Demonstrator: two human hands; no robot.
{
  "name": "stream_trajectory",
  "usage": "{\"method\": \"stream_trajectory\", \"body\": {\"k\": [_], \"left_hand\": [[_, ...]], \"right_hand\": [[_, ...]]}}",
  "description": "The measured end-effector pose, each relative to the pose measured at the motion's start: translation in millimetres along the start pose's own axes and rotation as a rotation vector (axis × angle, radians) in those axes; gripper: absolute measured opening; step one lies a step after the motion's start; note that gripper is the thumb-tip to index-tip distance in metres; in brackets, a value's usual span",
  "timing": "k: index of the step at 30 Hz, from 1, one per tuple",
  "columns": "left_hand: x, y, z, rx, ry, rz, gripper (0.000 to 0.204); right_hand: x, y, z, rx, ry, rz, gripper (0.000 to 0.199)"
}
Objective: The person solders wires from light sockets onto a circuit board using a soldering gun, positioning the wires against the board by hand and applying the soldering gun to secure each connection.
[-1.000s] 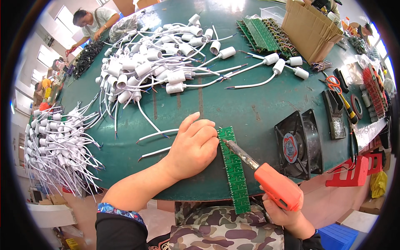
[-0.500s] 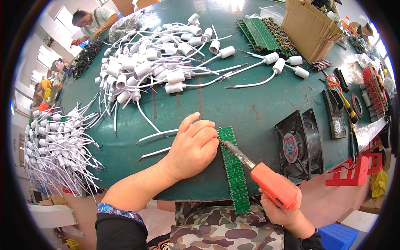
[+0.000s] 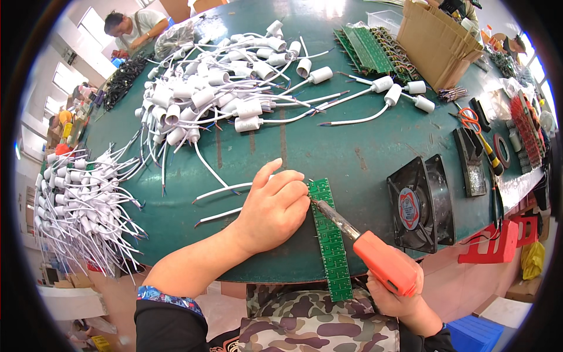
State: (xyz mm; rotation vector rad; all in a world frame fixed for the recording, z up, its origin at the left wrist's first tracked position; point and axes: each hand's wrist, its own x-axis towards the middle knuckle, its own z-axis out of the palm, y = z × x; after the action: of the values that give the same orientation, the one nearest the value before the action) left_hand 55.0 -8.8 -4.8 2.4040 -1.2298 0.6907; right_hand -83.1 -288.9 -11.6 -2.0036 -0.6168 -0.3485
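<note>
A narrow green circuit board strip (image 3: 334, 258) lies across the table's near edge, its lower end over my lap. My right hand (image 3: 392, 293) is wrapped round a soldering iron (image 3: 384, 261) with an orange-red handle, its tip at the board's upper left edge. My left hand (image 3: 274, 205) is closed beside that edge, thumb and finger pinched near the tip. A white cable (image 3: 220, 190) runs into its grip; a second white cable (image 3: 220, 217) passes beneath the hand. The pinching fingertips and the exact solder point are hidden.
White lamp sockets with cables (image 3: 205, 97) are heaped across the table, with another bundle (image 3: 88, 199) at left. A black fan (image 3: 419, 202) stands at right, near a black holder (image 3: 470, 161) and scissors (image 3: 469, 117). Further back are a cardboard box (image 3: 437, 44) and stacked green boards (image 3: 366, 50).
My hands, the iron and the board hold almost the same places, with only a tiny shift. The person at the far left has moved a hand and lowered their head slightly.
</note>
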Motion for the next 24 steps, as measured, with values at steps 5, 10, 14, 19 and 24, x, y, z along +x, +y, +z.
{"method": "stream_trajectory", "body": {"k": [5, 10, 14, 19, 24], "left_hand": [[0.5, -0.8, 1.7, 0.0, 0.005, 0.004, 0.018], [-0.5, -0.2, 1.5, 0.011, 0.005, 0.006, 0.018], [-1.1, 0.1, 0.7, 0.016, 0.01, 0.005, 0.018], [-1.6, 0.8, 0.5, 0.039, 0.006, 0.003, 0.019], [1.5, 9.7, -15.3, 0.011, -0.033, -0.026, 0.029]], "right_hand": [[-9.9, -10.7, -9.7, -0.008, -0.006, 0.142, 0.053], [-14.5, -19.6, -7.5, 0.043, 0.082, 0.274, 0.04], [-13.7, -16.8, -9.0, 0.045, 0.035, 0.184, 0.045], [-18.6, -18.3, -9.6, 0.025, 0.044, 0.148, 0.052], [-23.4, -17.9, -10.7, 0.028, 0.124, 0.077, 0.058]]}}
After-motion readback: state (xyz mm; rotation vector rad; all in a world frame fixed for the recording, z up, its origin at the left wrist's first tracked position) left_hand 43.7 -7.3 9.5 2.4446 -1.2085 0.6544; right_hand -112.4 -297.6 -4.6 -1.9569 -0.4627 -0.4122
